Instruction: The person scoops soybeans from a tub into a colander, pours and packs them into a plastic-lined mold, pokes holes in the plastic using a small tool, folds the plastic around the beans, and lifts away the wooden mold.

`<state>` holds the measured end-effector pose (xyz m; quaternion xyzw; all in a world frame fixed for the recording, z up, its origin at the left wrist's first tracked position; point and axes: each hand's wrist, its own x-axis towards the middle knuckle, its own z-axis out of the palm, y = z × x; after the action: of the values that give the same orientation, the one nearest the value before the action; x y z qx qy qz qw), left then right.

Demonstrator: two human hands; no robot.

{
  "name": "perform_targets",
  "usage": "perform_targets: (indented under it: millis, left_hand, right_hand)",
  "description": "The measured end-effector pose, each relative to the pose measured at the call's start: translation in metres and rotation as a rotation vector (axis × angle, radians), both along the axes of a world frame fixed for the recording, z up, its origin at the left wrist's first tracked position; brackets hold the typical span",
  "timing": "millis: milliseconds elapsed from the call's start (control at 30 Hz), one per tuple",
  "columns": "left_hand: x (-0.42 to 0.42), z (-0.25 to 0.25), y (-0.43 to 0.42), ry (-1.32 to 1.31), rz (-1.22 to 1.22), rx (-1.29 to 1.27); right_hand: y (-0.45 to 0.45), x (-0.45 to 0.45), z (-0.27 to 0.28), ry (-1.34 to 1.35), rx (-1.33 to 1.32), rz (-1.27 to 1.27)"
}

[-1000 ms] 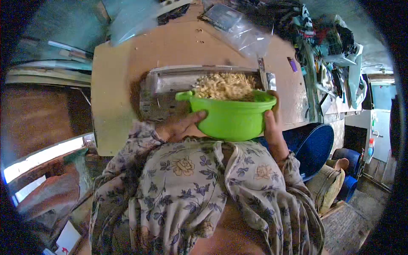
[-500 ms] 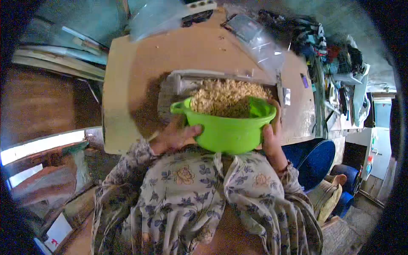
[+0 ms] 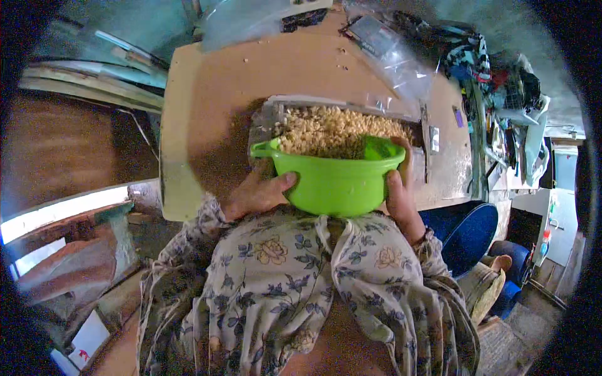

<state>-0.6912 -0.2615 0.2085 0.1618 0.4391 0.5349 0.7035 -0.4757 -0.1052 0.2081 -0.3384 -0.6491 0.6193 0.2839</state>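
Note:
A bright green plastic basin with side handles is between my two hands, close to my body at the table's near edge. My left hand grips its left side under the handle, thumb on the near wall. On the right side, my right hand has its thumb on the outer wall and fingers at the rim. The basin tilts away from me over a shallow wooden tray. Small pale-yellow lumpy pieces lie in the tray and reach the basin's far rim; I cannot tell their exact kind.
The tray rests on a brown tabletop. Clear plastic bags lie toward the back right, and a small purple item sits near the right edge. A dark blue round-backed seat stands below right. Cluttered shelves line the right side.
The pale pieces now spread further along the tray, covering its previously bare back left part. The basin has shifted slightly up in view, with both hands still holding it.

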Motion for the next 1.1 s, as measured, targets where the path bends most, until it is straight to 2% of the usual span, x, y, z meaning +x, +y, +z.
perform_targets:
  millis: [233, 367, 433, 567, 633, 667, 733, 800, 867, 900, 933, 1000, 1067, 1100]
  left_hand:
    - [-0.002, 0.007, -0.002, 0.087, -0.042, -0.020]
    - [0.006, 0.011, 0.008, 0.175, -0.128, -0.054]
    - [0.014, 0.016, 0.015, 0.155, -0.104, 0.020]
    - [0.032, 0.038, 0.042, 0.195, -0.264, -0.027]
    - [0.040, 0.044, 0.056, 0.114, -0.311, -0.022]
    - [0.044, 0.042, 0.062, 0.116, -0.321, -0.020]
    - [0.052, 0.032, 0.074, 0.012, -0.368, 0.162]
    - [0.063, 0.024, 0.083, 0.054, -0.355, 0.174]
    - [0.077, 0.016, 0.082, 0.133, -0.319, 0.182]
    - [0.079, 0.013, 0.091, 0.193, -0.288, 0.215]
    - [0.079, 0.008, 0.101, 0.255, -0.255, 0.245]
    - [0.086, -0.009, 0.098, 0.286, -0.238, 0.227]
    - [0.086, -0.024, 0.103, 0.156, -0.386, 0.177]
    - [0.088, -0.025, 0.105, 0.161, -0.386, 0.179]
  right_hand:
    - [-0.005, -0.005, 0.012, 0.081, 0.085, -0.023]
    - [-0.001, 0.011, -0.002, 0.050, 0.138, -0.049]
    - [-0.001, 0.023, -0.010, 0.051, 0.103, -0.080]
    - [0.007, 0.045, -0.011, 0.037, 0.127, -0.145]
    - [0.018, 0.065, -0.023, 0.055, 0.101, -0.175]
    - [0.022, 0.069, -0.024, 0.074, 0.072, -0.191]
    - [0.025, 0.076, -0.009, 0.111, 0.074, -0.217]
    - [0.035, 0.083, -0.006, 0.145, 0.069, -0.243]
    - [0.046, 0.096, -0.020, -0.025, -0.003, -0.249]
    - [0.044, 0.102, -0.023, 0.015, 0.026, -0.280]
    - [0.053, 0.110, -0.034, 0.030, 0.185, -0.248]
    - [0.049, 0.110, -0.027, 0.073, 0.081, -0.257]
    - [0.052, 0.111, -0.022, 0.074, 0.094, -0.244]
    - [0.056, 0.112, -0.021, 0.079, 0.114, -0.227]
